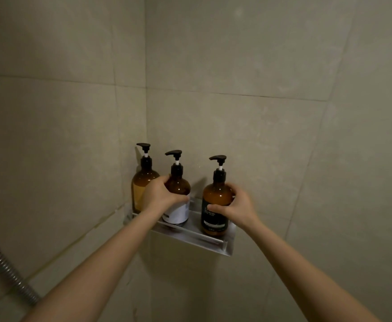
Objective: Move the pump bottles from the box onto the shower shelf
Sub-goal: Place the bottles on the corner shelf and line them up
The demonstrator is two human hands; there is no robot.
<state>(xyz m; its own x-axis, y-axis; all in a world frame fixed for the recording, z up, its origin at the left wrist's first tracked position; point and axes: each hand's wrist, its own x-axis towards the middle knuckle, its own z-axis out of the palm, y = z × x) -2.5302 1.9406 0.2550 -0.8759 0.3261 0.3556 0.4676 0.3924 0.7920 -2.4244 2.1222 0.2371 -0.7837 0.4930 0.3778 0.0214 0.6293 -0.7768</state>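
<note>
Left hand (159, 194) is wrapped around the shoulder of the middle bottle (178, 201), the one with the white label, fingers curled round the front. Right hand (235, 206) is clamped on the right bottle (216, 205), dark label, thumb across the front and fingers round the far side. Both look like they're sitting on the shower shelf (190, 235) already, though I can't quite tell if their full weight is down.

A third bottle (142, 182) is tucked right into the wall corner, nobody touching it, just beside the middle one.

So I'd say it's nearly done: three bottles up there and only the letting go left. The box isn't in view, so no idea if more are waiting.

Room-wise, there's a decent gap between the middle and right bottles. The right one is close to the shelf's open end and near the front rail, so I'd nudge it inward before releasing. The shower hose (6, 270) hangs well off to the lower left, out of the way.
</note>
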